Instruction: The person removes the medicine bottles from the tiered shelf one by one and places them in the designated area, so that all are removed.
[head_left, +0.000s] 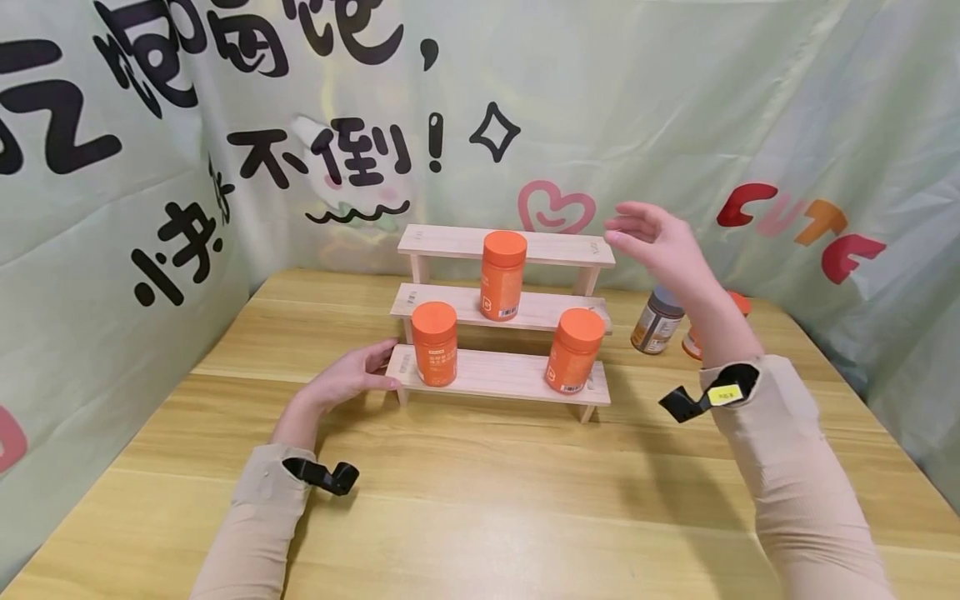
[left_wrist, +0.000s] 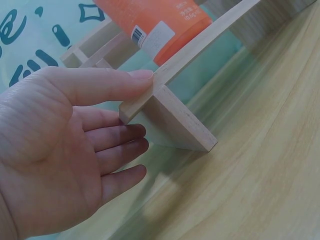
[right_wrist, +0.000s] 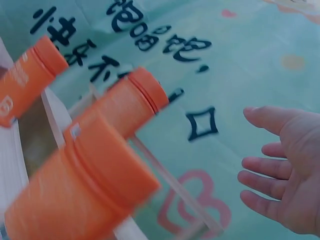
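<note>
A three-tier wooden display stand (head_left: 502, 377) stands on the table. Two orange bottles, one at the left (head_left: 435, 346) and one at the right (head_left: 574, 352), are on its lowest tier; a third orange bottle (head_left: 502, 277) stands on the middle tier. My left hand (head_left: 351, 377) holds the left end of the lowest tier, the thumb (left_wrist: 112, 84) on the board's edge and the index finger on its other side. Off the stand's right end, my right hand (head_left: 660, 250) is raised in the air, holding nothing, its fingers (right_wrist: 267, 167) extended and spread in the right wrist view.
Behind my right forearm, a grey-capped dark bottle (head_left: 657, 322) and another orange-capped bottle (head_left: 738, 303), partly hidden, stand on the wooden table (head_left: 480, 508). A printed pale curtain (head_left: 675, 100) hangs close behind the stand and along the sides.
</note>
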